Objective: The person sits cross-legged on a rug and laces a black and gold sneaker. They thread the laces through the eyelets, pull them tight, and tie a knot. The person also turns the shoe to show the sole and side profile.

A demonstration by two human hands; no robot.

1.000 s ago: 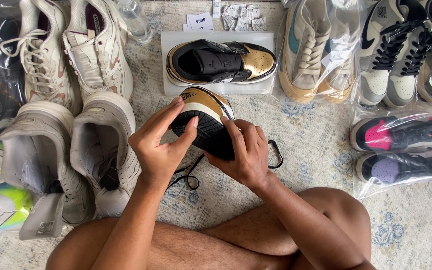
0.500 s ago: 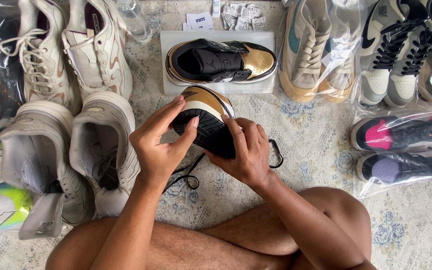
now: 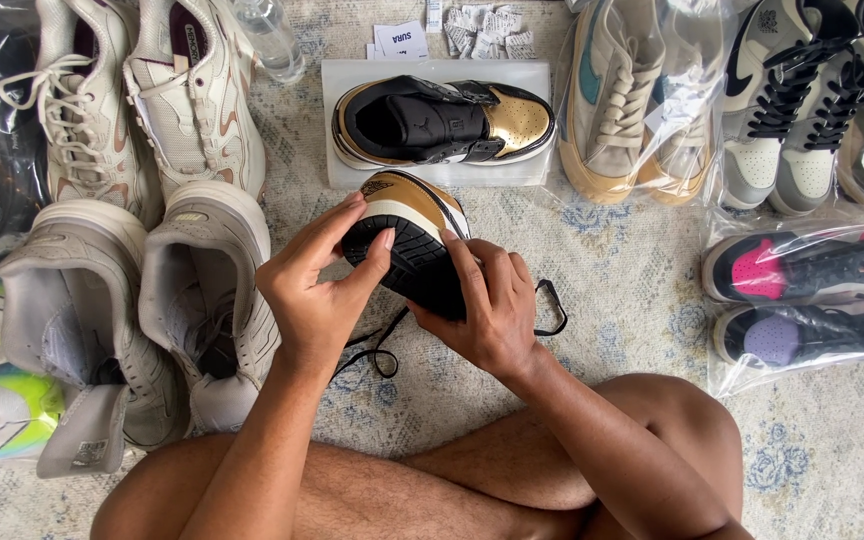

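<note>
Hands grip one black-and-gold shoe (image 3: 407, 235) between them, above the patterned rug (image 3: 632, 300). I see the left hand (image 3: 317, 290) closed on its near side, thumb pressed on the black sole. The right hand (image 3: 482, 305) clasps the opposite side, fingers wrapped over the sole. A black lace (image 3: 552, 310) hangs below. The matching shoe (image 3: 442, 122) lies just beyond on a white sheet (image 3: 337, 175).

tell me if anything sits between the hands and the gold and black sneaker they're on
Nothing visible does. The left hand and right hand both grip the gold and black sneaker directly; its loose black lace only hangs beneath.
</note>
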